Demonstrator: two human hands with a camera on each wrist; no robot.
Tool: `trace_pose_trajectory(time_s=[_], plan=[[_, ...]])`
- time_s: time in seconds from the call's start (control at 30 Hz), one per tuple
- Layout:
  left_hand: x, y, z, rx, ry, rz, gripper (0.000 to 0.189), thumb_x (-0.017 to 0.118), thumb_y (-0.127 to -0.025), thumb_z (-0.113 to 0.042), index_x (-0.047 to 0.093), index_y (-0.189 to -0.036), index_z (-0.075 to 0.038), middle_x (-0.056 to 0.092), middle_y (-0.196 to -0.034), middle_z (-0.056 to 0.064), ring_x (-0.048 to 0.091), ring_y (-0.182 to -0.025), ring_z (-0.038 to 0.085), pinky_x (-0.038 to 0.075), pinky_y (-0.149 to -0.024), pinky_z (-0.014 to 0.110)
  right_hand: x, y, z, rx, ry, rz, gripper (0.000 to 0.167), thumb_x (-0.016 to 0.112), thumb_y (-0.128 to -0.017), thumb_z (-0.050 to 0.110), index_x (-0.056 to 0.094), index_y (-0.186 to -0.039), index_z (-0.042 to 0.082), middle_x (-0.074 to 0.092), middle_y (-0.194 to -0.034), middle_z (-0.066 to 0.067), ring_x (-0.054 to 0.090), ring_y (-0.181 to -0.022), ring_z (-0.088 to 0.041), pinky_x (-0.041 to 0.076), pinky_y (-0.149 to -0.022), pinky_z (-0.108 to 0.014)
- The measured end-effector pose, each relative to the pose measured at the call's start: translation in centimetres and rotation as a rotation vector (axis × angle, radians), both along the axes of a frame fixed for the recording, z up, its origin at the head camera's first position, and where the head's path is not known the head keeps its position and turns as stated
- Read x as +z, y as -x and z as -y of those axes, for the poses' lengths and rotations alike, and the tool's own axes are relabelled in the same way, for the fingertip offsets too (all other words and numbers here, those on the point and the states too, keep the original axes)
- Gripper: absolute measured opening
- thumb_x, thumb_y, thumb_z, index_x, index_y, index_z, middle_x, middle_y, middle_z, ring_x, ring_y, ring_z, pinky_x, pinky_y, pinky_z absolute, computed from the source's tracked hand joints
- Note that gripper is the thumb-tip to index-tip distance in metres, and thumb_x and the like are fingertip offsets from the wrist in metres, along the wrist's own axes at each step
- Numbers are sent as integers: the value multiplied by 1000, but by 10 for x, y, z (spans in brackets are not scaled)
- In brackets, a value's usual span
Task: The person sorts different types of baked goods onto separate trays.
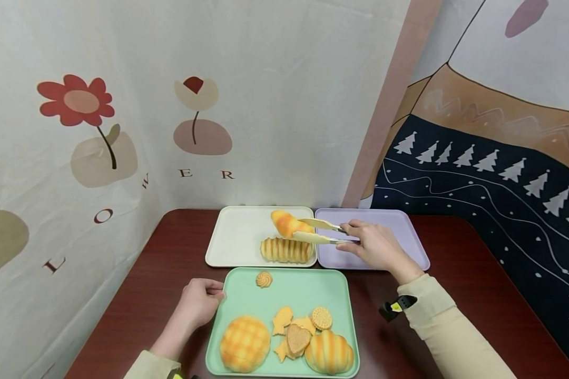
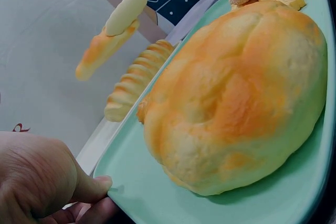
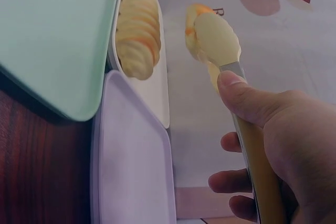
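Note:
My right hand (image 1: pixel 372 245) grips a pair of tongs (image 3: pixel 218 40) with pale yellow tips and metal arms. Between the tips is an orange-and-yellow bread roll (image 1: pixel 284 223), raised over the white tray (image 1: pixel 234 237). A ridged bread loaf (image 1: pixel 284 250) lies on that tray, just below the roll in the head view. At the left, my left hand (image 1: pixel 199 301) pinches the rim of the green tray (image 1: pixel 239 305), thumb on top and fingers beneath. The green tray bears a large round bread (image 2: pixel 236 98) near its front left.
Also on the green tray are a swirl cookie (image 1: pixel 264 279), a heart-shaped cookie (image 1: pixel 297 338), a round cookie (image 1: pixel 321 318), several other cookies and a striped bread (image 1: pixel 329 352). A purple tray (image 1: pixel 384 221) adjoins the white one. A printed cloth (image 1: pixel 284 105) hangs behind the dark red table (image 1: pixel 142 295).

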State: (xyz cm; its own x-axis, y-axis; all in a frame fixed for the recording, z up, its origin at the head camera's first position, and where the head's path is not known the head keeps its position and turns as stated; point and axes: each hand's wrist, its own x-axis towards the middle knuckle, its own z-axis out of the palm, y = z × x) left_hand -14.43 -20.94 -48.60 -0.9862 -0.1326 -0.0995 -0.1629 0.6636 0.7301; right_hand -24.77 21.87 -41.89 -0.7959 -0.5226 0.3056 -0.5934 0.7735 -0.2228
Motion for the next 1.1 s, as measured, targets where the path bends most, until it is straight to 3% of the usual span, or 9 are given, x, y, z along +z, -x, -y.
trace_pose_trajectory(time_s=[0.27, 0.6, 0.87, 1.1], plan=[[-1, 1, 0, 1, 2, 5, 18, 74, -93, -1, 79, -109, 4, 76, -92, 4, 72, -85, 21, 59, -73, 38, -3, 12, -3, -34, -15, 38, 58, 78, -96, 44, 70, -140, 6, 70, -134, -10, 71, -97, -25, 56, -77, -48], [-1, 1, 1, -7, 6, 11, 18, 75, -94, -1, 79, -110, 3, 77, -95, 5, 73, -87, 22, 59, -74, 40, -11, 27, -3, -68, -28, 67, 57, 76, -98, 44, 69, -141, 7, 70, -132, -9, 66, -90, -22, 54, -73, -45], [-2, 2, 1, -1, 0, 16, 19, 75, -94, -1, 79, -112, 3, 77, -95, 4, 73, -88, 22, 59, -74, 39, -19, 40, -1, -100, -44, 112, 59, 72, -100, 46, 66, -146, 9, 64, -143, -12, 68, -115, -34, 54, -87, -56], [-2, 1, 1, 2, -12, 22, 19, 74, -94, -1, 79, -112, 4, 76, -94, 4, 72, -88, 22, 60, -74, 40, -24, 49, 1, -93, -47, 131, 58, 73, -100, 40, 64, -147, 7, 63, -145, -14, 66, -121, -36, 51, -95, -60]])
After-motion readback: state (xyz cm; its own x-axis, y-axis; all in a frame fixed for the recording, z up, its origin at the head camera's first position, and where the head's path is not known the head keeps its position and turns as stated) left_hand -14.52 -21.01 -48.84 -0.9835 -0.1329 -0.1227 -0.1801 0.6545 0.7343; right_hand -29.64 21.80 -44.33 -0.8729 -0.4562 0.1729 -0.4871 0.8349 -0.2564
